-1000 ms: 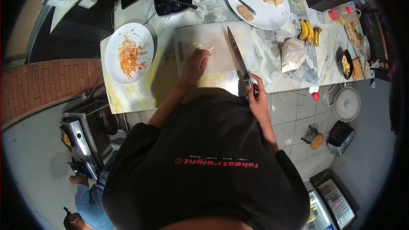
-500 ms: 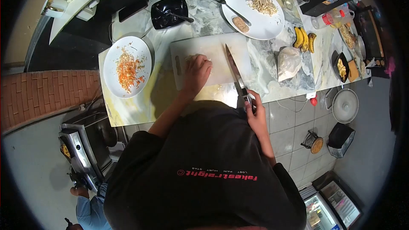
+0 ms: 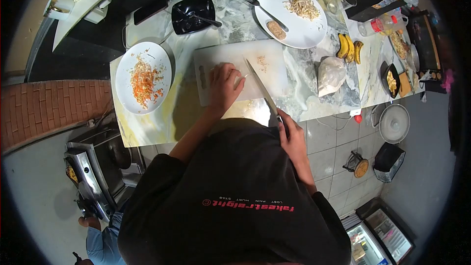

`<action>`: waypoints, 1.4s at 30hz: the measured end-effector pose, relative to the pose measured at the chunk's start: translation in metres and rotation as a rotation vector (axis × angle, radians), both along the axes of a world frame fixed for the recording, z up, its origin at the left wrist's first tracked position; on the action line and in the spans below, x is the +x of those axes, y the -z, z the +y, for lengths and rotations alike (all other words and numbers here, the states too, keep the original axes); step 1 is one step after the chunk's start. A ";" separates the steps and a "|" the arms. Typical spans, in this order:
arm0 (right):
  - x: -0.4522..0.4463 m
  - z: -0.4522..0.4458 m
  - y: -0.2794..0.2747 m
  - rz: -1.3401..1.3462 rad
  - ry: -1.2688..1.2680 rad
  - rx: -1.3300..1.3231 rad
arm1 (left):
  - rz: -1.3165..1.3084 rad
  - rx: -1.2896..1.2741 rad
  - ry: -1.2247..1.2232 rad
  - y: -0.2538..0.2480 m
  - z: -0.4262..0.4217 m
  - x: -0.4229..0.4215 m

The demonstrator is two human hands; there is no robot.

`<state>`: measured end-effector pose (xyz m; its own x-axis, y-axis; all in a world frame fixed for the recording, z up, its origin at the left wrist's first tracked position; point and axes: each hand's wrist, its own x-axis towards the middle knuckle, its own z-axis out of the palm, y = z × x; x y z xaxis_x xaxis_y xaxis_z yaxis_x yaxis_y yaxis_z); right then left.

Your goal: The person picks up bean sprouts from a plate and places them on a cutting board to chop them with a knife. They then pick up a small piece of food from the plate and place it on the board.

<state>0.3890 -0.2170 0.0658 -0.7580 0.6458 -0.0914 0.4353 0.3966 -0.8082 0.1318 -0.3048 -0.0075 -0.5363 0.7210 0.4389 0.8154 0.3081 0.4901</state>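
On the white cutting board (image 3: 274, 76), my left hand (image 3: 225, 86) presses down with its fingers curled. Small pale pieces peek out by its fingertips; what it holds is mostly covered. My right hand (image 3: 293, 137) is closed round the handle of a kitchen knife (image 3: 261, 85). The long blade slants up and left across the board, its tip close to the left fingers. A few thin brownish shreds (image 3: 262, 63) lie on the board right of the tip.
Left of the board is a white plate (image 3: 126, 99) of shredded orange and pale food. Behind stand a black bowl (image 3: 181, 7) with a spoon and a white plate (image 3: 311, 32) with bean sprouts and a fork. Bananas (image 3: 349, 49) and a plastic bag (image 3: 331, 76) lie right. Another person's sleeve (image 3: 103, 240) shows lower left.
The knife has swung left, bringing its tip nearer my left hand. The brownish shreds on the board are now uncovered. My left hand has stayed in nearly the same spot.
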 end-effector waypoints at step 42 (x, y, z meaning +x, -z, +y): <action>-0.005 0.004 0.004 -0.237 -0.071 0.170 | -0.034 -0.035 -0.039 0.013 0.020 0.007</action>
